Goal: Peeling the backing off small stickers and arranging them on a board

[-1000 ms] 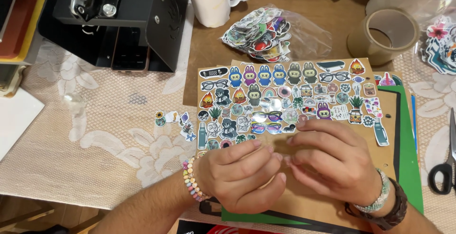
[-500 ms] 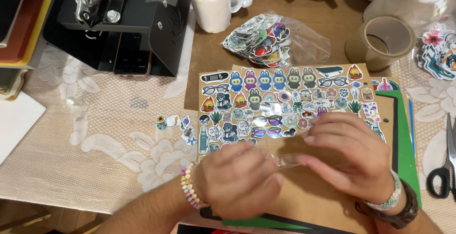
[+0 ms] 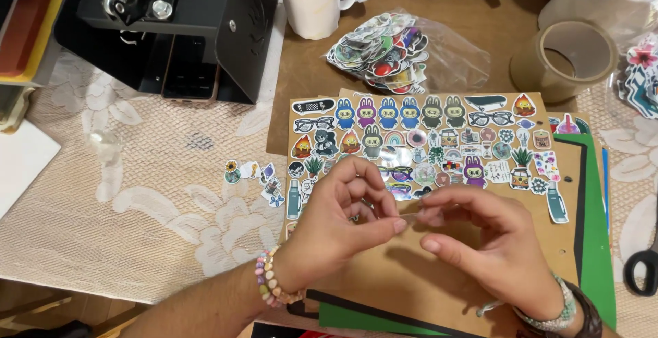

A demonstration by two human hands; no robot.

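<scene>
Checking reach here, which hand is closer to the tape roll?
Right. The right hand lies below the tape roll, toward its side; the left hand is farther off across the board.

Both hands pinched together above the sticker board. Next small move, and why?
Probably lower the pinch to the bare brown board just below the sticker rows. The left hand and right hand meet fingertip to fingertip above that spot; what they hold is too small to tell.

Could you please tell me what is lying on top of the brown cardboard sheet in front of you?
Rows of small colourful stickers cover the far part of the brown cardboard sheet. The left hand and right hand hover over its middle, hiding whatever lies beneath them.
</scene>
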